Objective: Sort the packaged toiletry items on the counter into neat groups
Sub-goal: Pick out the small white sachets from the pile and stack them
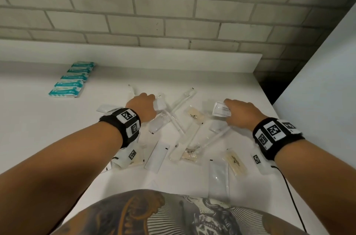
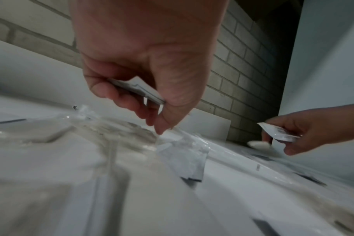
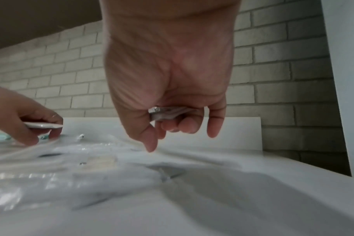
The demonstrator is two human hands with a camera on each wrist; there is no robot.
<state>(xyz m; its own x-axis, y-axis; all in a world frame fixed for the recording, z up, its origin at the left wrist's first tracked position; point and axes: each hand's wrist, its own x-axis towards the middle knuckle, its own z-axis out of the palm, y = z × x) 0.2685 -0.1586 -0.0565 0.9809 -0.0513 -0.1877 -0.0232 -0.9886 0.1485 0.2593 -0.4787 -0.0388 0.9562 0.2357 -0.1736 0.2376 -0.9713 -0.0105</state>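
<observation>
Sorting barely begun: one group done

Teal packets [image 1: 72,80] sit rowed at the tabletop's [image 1: 38,129] far left; left hand [image 1: 143,106] and right hand [image 1: 241,114] each pinch a white sachet, seemingly soap, above the remaining jumble.

White sachet [image 1: 222,109] in the right hand [image 1: 242,114]: dark capitals are showing inside a thin printed frame; only "HAM" on the upper line and "CONDITI" on the lower are reading, the rest hiding under the fingers.
Teal packets [image 1: 72,80] near the counter's far left edge: white print is showing, too small to read.
Wristband tags [image 1: 273,130]: square black-and-white code patterns are showing, no words.
</observation>
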